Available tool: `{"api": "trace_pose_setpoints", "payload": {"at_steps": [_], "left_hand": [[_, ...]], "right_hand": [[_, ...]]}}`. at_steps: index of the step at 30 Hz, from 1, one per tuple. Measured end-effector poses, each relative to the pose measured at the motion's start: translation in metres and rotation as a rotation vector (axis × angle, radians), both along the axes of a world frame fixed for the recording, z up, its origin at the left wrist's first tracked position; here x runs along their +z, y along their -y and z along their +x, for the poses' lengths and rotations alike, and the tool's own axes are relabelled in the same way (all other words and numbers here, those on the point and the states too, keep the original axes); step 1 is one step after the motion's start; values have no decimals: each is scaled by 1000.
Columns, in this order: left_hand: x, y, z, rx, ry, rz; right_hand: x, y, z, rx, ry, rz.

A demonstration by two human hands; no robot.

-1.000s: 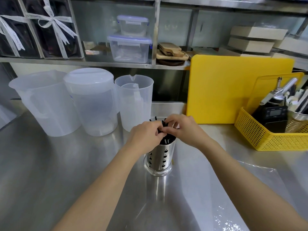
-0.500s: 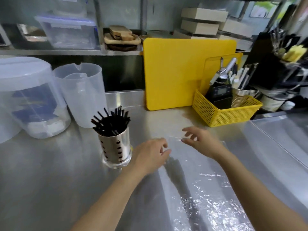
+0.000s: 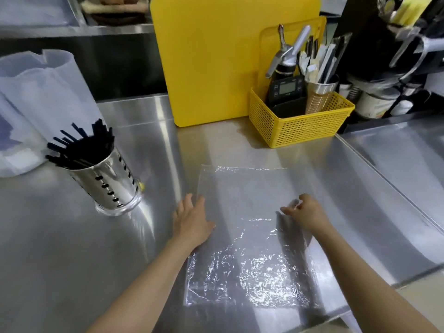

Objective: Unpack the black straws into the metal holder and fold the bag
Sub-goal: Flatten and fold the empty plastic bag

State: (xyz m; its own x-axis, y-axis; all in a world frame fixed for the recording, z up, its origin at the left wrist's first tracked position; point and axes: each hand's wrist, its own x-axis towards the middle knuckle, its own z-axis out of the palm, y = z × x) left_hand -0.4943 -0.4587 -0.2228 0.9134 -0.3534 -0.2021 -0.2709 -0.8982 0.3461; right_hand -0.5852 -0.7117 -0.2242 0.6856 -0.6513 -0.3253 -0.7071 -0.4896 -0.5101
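On the steel surface [image 3: 72, 260] right in front of the person, the clear plastic bag [image 3: 242, 227] is lying flat and empty, a bit crinkly toward the near end. The left hand [image 3: 191, 221] is pressed palm-down on the bag's left edge, fingers spread wide, so that grip isn't holding anything, just pinning it. The right hand [image 3: 306, 212] is over on the right side of the bag with thumb and fingertips pinched narrow on the film, lifting a little bit of it.

The black straws [image 3: 79, 147] are all standing in the metal holder [image 3: 108, 186], which sits well to the left of the bag, near a frosted plastic jug [image 3: 40, 97]. Behind the bag there's a yellow cutting board [image 3: 216, 58] leaning upright and a yellow basket [image 3: 300, 126] beside it with utensils in it.
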Motion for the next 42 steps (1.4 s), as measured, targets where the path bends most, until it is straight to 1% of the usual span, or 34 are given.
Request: {"api": "trace_pose_setpoints", "payload": {"at_steps": [2,4,6,8,10,12,14,16,17,20,22,24,27,29,30,32,36,38,40,42], "left_hand": [[-3,2,-2,100,-83,-1],[-4,2,-3,213,-121,-85],[-3,0,-1,317,-163,-218],[-1,-2,1,377,-242,-324],[1,-4,1,401,-321,-428],[6,-5,0,388,-373,-554],[6,-6,1,363,-383,-650],[9,-7,3,354,-367,-677],[10,-8,4,351,-377,-671],[10,-17,5,323,-513,-619],[9,-24,6,254,-555,-590],[10,-28,4,251,-550,-622],[12,-32,5,318,-488,-703],[14,-34,4,295,-497,-679],[15,-36,4,274,-523,-678],[15,-39,5,242,-553,-736],[17,-45,12,233,-552,-925],[17,-45,16,237,-520,-953],[17,-42,17,228,-463,-934],[18,-39,17,248,-463,-966]], "right_hand": [[-6,0,-1,-10,-10,21],[-8,2,0,0,-31,70],[-7,4,1,10,13,200],[-4,6,0,-28,132,362],[-3,6,-2,-65,282,572],[-1,6,-5,-71,366,757],[4,7,-6,-45,370,862],[6,8,-8,-4,351,936],[7,9,-9,20,336,951],[5,12,-12,63,283,924],[1,14,-13,67,257,892],[-2,17,-13,77,240,884],[-5,19,-14,111,212,879],[-8,21,-15,129,214,861],[-9,22,-15,131,226,855],[-8,25,-16,122,266,879],[-3,30,-16,51,387,1027],[-2,32,-15,10,446,1081],[-3,31,-14,4,467,1086],[-3,30,-13,6,474,1100]]}}
